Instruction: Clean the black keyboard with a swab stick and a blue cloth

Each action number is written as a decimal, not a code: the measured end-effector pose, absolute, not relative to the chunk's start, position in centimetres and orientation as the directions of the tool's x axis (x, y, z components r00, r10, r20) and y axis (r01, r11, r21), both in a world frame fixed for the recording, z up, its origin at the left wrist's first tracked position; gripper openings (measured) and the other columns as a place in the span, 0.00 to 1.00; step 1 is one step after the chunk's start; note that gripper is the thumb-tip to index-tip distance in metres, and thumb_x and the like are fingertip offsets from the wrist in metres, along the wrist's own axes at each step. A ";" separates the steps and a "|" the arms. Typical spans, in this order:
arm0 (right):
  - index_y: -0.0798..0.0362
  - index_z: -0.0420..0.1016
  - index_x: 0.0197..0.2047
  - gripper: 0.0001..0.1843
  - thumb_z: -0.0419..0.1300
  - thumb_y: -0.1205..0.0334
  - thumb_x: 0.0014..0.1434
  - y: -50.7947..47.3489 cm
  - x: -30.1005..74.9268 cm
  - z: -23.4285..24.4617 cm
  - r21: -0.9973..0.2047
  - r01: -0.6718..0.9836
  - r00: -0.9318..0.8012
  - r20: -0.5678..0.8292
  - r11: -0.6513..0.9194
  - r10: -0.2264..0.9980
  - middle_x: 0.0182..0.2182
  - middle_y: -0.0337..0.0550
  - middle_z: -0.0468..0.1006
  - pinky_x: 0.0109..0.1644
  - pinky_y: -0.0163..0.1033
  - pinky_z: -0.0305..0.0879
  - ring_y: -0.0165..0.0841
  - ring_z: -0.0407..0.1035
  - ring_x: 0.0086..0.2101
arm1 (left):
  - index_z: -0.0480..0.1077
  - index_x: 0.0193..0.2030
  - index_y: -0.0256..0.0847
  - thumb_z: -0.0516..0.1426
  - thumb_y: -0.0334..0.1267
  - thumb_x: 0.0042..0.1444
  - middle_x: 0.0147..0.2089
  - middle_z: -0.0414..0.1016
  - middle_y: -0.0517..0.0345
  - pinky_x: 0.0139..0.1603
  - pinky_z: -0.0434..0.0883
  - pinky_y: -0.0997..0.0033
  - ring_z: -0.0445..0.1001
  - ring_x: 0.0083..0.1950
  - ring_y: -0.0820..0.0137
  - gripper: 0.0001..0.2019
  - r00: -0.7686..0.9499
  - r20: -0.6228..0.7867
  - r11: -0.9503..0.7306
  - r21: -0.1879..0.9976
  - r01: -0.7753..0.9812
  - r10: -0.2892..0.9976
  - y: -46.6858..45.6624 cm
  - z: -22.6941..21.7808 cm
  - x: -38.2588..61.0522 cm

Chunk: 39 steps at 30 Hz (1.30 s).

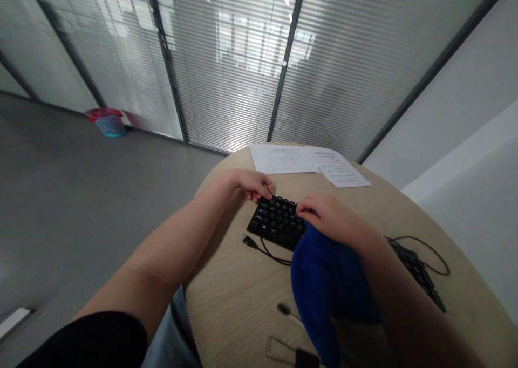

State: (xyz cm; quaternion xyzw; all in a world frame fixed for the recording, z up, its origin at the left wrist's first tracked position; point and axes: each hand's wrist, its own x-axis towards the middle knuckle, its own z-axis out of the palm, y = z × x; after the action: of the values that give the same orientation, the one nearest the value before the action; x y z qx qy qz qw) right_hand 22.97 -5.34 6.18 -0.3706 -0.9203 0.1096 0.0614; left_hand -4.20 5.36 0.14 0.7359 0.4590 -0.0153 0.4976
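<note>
A black keyboard (272, 223) lies tilted across the round wooden table in front of me. My left hand (256, 185) grips its far left corner between thumb and fingers. Over its right part is my right hand (324, 212), closed on a blue cloth (324, 281) that hangs down toward me and hides the keyboard's right end. Beside the keyboard's near edge rests a black cable with a USB plug (249, 242).
Printed papers (285, 159) lie at the table's far edge. To the right is a second black keyboard (416, 271) with its cable. A small black plug (284, 308) and a black box-shaped piece (306, 359) are near me. Baskets (110, 124) stand on the floor.
</note>
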 end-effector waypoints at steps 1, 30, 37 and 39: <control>0.52 0.81 0.37 0.10 0.57 0.69 0.62 -5.4 23.5 6.7 -0.267 0.673 -0.713 0.012 0.690 0.701 0.36 0.43 0.81 0.45 0.38 0.64 0.34 0.73 0.38 | 0.71 0.50 0.44 0.63 0.52 0.50 0.25 0.72 0.62 0.28 0.72 0.73 0.75 0.29 0.70 0.23 0.580 -0.479 -0.086 0.718 0.691 0.659 5.4 0.1 -4.2; 0.52 0.81 0.35 0.09 0.58 0.67 0.63 -5.7 21.5 3.6 -0.130 0.705 -0.707 -0.061 0.697 0.704 0.38 0.45 0.79 0.44 0.40 0.63 0.36 0.72 0.39 | 0.70 0.48 0.43 0.63 0.48 0.52 0.26 0.71 0.62 0.26 0.68 0.77 0.73 0.29 0.72 0.19 0.562 -0.509 -0.028 0.724 0.689 0.652 4.8 0.8 -3.9; 0.53 0.81 0.37 0.12 0.55 0.66 0.66 -6.0 21.2 3.9 -0.081 0.760 -0.649 -0.052 0.645 0.759 0.39 0.48 0.79 0.43 0.39 0.63 0.36 0.72 0.38 | 0.71 0.50 0.43 0.63 0.49 0.52 0.27 0.72 0.61 0.29 0.71 0.75 0.74 0.30 0.71 0.21 0.562 -0.501 -0.053 0.714 0.699 0.658 4.7 1.0 -3.9; 0.53 0.81 0.36 0.12 0.56 0.67 0.65 -6.0 21.1 4.1 -0.076 0.743 -0.669 -0.093 0.665 0.737 0.39 0.47 0.79 0.43 0.39 0.62 0.36 0.72 0.38 | 0.70 0.50 0.42 0.63 0.50 0.52 0.27 0.72 0.62 0.28 0.71 0.75 0.74 0.30 0.71 0.21 0.565 -0.499 -0.056 0.715 0.696 0.657 4.8 0.9 -3.9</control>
State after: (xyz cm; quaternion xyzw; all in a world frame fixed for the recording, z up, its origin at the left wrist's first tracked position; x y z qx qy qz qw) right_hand 21.12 -6.00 4.05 -0.4058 -0.9120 0.0536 -0.0272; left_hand -3.94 4.77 0.90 0.7264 0.4657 -0.0196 0.5051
